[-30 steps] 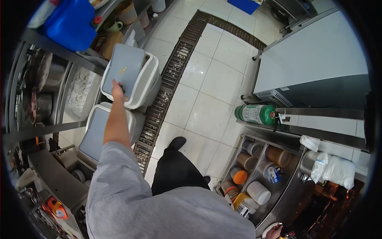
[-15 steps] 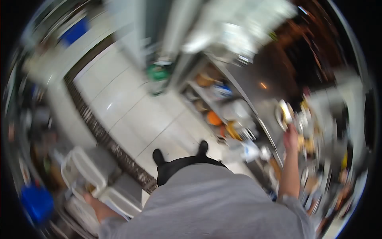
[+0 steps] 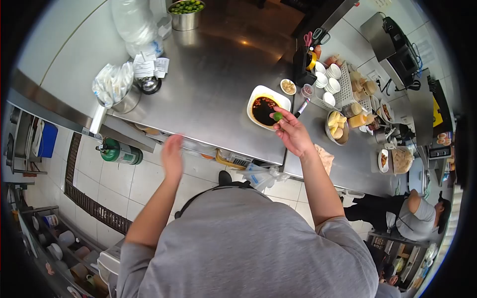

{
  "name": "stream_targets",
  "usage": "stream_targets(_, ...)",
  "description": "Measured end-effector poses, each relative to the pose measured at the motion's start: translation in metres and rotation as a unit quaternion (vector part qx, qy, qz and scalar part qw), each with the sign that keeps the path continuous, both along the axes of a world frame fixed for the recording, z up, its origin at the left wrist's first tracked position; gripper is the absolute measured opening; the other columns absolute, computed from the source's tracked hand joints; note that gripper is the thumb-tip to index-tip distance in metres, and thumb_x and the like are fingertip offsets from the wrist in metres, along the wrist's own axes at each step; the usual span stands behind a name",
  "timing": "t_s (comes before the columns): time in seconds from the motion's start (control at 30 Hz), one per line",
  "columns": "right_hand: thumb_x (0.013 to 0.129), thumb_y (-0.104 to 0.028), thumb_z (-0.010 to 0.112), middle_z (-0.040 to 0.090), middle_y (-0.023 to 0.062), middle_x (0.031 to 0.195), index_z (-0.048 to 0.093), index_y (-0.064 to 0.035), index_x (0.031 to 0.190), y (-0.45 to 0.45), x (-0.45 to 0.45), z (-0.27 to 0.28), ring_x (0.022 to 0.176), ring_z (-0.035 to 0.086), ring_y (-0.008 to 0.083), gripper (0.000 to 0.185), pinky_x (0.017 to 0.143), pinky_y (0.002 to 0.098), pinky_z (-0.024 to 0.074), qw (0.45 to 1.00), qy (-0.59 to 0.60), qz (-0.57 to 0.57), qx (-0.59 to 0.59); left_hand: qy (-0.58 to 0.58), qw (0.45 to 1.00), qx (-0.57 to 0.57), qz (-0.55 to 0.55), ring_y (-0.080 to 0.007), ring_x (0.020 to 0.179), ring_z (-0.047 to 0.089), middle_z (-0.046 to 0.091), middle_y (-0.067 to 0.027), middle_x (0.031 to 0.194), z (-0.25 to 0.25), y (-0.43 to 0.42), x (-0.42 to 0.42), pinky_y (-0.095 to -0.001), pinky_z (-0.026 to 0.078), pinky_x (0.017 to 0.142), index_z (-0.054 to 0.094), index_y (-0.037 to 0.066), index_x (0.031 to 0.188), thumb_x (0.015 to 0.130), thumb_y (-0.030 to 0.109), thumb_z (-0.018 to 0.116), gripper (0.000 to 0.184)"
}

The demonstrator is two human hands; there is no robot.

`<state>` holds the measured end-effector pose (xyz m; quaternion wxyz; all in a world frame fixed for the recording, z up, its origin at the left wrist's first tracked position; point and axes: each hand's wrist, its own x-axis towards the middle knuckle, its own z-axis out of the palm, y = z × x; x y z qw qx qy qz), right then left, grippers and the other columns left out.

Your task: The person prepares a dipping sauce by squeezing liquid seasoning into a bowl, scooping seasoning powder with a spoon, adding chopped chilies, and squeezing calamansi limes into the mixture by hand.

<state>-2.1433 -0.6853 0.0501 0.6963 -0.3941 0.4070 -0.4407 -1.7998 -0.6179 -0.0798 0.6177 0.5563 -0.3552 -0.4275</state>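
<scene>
My right hand [image 3: 293, 133] pinches a small green lime [image 3: 278, 116] between thumb and fingers, over the near right rim of a white dish [image 3: 284, 101]. Dark sauce [image 3: 263, 110] with reddish bits fills much of that dish. A small cup of chopped pale pieces [image 3: 288, 87] stands just beyond it, with a marker pen [image 3: 301, 108] to the right. My left hand [image 3: 172, 155] is raised by the counter's front edge, smeared by motion; I see nothing in it, and its fingers cannot be told apart.
A metal pot of limes [image 3: 186, 20] stands at the back of the steel counter [image 3: 213, 99]. Receipts [image 3: 149, 66] and a container of plastic bags [image 3: 126, 101] are at left. Bowls and sauce bottles [image 3: 360, 119] crowd the right. A green gas cylinder [image 3: 120, 152] stands below; a co-worker [image 3: 417, 218] is at right.
My view has swung from the floor and shelves to face the counter. My right hand is now at the sauce dish with a lime; my left has come away from the white bins.
</scene>
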Motion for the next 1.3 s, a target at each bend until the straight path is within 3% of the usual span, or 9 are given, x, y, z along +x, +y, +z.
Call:
stream_targets(0.1,0.091,0.000,0.053,0.058,0.0049,0.111,0.051,-0.0082,0.127,-0.010,-0.013,-0.002,0.081,0.054,0.0084,0.037,0.069,0.0215,0.0454,1.000,0.009,-0.010,0.004,0.008,0.963,0.054,-0.264,-0.0098,0.087,0.055,0.063,-0.0030,0.098,0.080,-0.054,-0.097,-0.0254,0.045,0.083,0.060,0.001,0.114,0.097,0.026,0.050,0.032)
stream_targets(0.13,0.088,0.001,0.056,0.058,0.0040,0.110,0.052,-0.0075,0.123,-0.013,-0.016,-0.003,0.079,0.055,0.0085,0.037,0.068,0.0218,0.0460,0.991,0.111,-0.026,-0.075,0.049,0.940,0.077,-0.327,-0.0093,0.087,0.054,0.062,-0.0025,0.099,0.095,-0.066,-0.125,-0.0255,0.045,0.083,0.059,0.001,0.115,0.097,0.027,0.050,0.033)
stream_targets(0.23,0.081,0.004,0.062,0.061,0.0041,0.103,0.052,-0.0050,0.115,-0.017,-0.021,-0.001,0.076,0.058,0.0129,0.037,0.068,0.0257,0.0488,0.950,0.248,-0.062,-0.178,0.177,0.899,0.138,-0.377,-0.0088,0.088,0.053,0.061,-0.0024,0.100,0.110,-0.093,-0.180,-0.0246,0.045,0.082,0.058,0.001,0.117,0.096,0.025,0.053,0.033)
stream_targets(0.33,0.077,0.003,0.065,0.061,0.0102,0.097,0.051,-0.0054,0.116,-0.017,-0.027,-0.002,0.083,0.062,0.0214,0.042,0.073,0.0328,0.0498,0.841,0.427,-0.071,-0.324,0.149,0.899,0.094,-0.401,-0.0090,0.089,0.053,0.061,-0.0032,0.103,0.116,-0.107,-0.206,-0.0239,0.045,0.082,0.058,0.001,0.117,0.094,0.020,0.056,0.030)
stream_targets(0.63,0.080,0.001,0.064,0.054,0.0118,0.111,0.062,-0.0054,0.112,-0.015,-0.030,-0.021,0.087,0.060,0.0236,0.032,0.071,0.0281,0.0504,0.945,0.234,-0.158,-0.163,0.323,0.818,0.171,-0.443,-0.0116,0.101,0.055,0.060,-0.0063,0.109,0.104,-0.130,-0.218,-0.0239,0.046,0.087,0.055,-0.001,0.120,0.093,0.006,0.050,0.028)
stream_targets(0.9,0.076,0.000,0.062,0.054,0.0152,0.115,0.055,-0.0012,0.117,-0.014,-0.015,-0.038,0.106,0.056,0.0315,0.042,0.085,0.0362,0.0504,0.780,0.534,-0.099,-0.310,0.368,0.791,0.316,-0.373,-0.0171,0.107,0.053,0.057,-0.0077,0.118,0.092,-0.143,-0.215,-0.0321,0.041,0.096,0.052,-0.001,0.121,0.097,0.017,0.036,0.034)
stream_targets(0.97,0.077,-0.003,0.058,0.055,0.0161,0.112,0.053,0.0015,0.116,-0.021,-0.009,-0.038,0.104,0.057,0.0303,0.040,0.086,0.0350,0.0503,0.690,0.657,-0.029,-0.302,0.346,0.800,0.329,-0.363,-0.0185,0.108,0.052,0.057,-0.0073,0.120,0.089,-0.153,-0.220,-0.0344,0.040,0.095,0.054,0.000,0.118,0.098,0.023,0.033,0.037)
stream_targets(1.1,0.077,-0.007,0.056,0.057,0.0144,0.106,0.054,-0.0006,0.109,-0.045,-0.002,-0.037,0.103,0.058,0.0271,0.033,0.085,0.0352,0.0507,0.622,0.697,-0.010,-0.356,0.328,0.808,0.346,-0.347,-0.0177,0.104,0.054,0.059,-0.0081,0.115,0.076,-0.169,-0.233,-0.0340,0.044,0.090,0.054,0.003,0.116,0.097,0.023,0.038,0.032)
stream_targets(1.3,0.077,-0.011,0.057,0.059,0.0096,0.104,0.057,-0.0033,0.102,-0.062,0.000,-0.025,0.100,0.060,0.0231,0.026,0.080,0.0347,0.0527,0.623,0.717,0.011,-0.312,0.338,0.792,0.365,-0.355,-0.0174,0.096,0.058,0.059,-0.0052,0.106,0.068,-0.186,-0.236,-0.0350,0.049,0.083,0.053,0.007,0.109,0.094,0.017,0.044,0.020)
